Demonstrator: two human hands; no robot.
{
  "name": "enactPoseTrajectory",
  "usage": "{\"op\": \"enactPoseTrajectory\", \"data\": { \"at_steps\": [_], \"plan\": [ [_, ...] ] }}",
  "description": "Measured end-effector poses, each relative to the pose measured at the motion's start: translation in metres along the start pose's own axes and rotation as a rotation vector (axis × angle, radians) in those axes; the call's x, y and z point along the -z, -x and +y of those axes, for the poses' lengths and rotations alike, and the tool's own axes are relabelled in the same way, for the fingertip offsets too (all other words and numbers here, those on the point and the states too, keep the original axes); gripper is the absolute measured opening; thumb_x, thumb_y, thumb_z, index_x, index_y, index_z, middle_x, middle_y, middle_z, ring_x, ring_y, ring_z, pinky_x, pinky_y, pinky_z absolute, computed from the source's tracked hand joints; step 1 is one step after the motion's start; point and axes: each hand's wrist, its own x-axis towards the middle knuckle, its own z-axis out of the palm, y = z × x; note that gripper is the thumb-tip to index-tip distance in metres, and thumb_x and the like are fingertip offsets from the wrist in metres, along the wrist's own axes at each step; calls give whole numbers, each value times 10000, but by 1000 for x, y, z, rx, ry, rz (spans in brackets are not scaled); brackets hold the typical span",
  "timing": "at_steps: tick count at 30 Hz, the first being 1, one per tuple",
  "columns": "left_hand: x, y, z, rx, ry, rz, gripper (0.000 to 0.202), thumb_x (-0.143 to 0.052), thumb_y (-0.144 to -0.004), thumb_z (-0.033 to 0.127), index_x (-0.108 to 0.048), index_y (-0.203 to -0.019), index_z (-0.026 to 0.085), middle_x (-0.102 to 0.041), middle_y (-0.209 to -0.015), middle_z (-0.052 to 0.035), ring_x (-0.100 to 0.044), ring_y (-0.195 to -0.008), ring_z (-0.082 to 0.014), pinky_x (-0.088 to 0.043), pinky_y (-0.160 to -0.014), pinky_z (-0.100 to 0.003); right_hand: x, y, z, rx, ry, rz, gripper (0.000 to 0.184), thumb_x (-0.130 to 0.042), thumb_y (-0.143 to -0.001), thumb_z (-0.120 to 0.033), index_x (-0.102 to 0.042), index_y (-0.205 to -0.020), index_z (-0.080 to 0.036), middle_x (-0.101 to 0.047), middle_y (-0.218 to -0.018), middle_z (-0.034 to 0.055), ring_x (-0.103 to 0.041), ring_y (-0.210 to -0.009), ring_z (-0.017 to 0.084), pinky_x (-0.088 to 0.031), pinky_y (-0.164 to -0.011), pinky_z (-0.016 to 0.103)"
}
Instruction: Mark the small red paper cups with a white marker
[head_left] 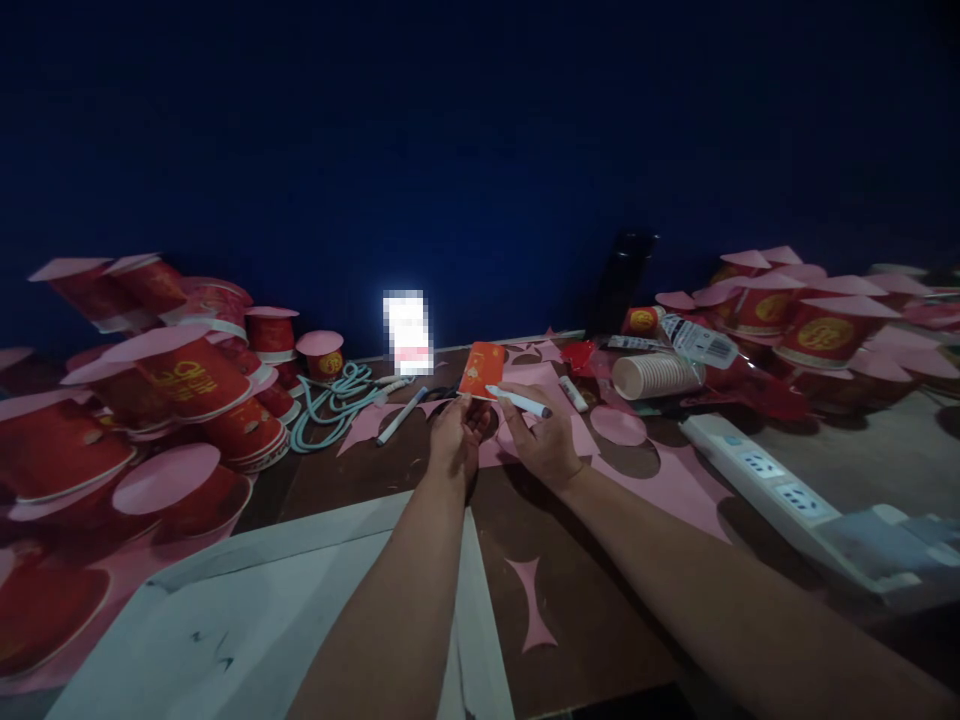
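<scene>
In my left hand point(456, 437), the fingers close on the lower edge of a red paper piece with gold print point(481, 368). Whether it is a flat card or the side of a cup, I cannot tell. My right hand point(546, 438) grips a white marker pen point(525, 402), its dark end pointing right and its other end against the lower part of the red piece. Under the hands lies pink paper point(491, 452) with round holes cut in it. Another marker point(402, 417) rests left of my left hand, and a small white tube point(574, 394) lies beyond my right hand.
Red cups point(191, 372) topped with pink discs crowd the left; more cups point(825, 325) stand at right. A coiled pale cord point(330, 410), stacked paper cups point(654, 376), a clear bottle point(701, 343), a power strip point(780, 485) and a white board point(225, 610) surround the hands.
</scene>
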Motion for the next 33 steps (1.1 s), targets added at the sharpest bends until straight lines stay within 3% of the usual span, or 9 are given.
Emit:
{"op": "enactPoseTrajectory", "data": {
  "at_steps": [33],
  "plan": [
    [-2,1,-1,-23,-32,-1,34,-576,-783,137,-599,-806,125,-641,-708,-22,-605,-620,-82,-469,-633,-207,0,0,2,-2,-17,10,223,-544,-871,-276,-631,-1072,-230,-677,-1018,59,-629,-945,184,-499,-875,331]
  ]
}}
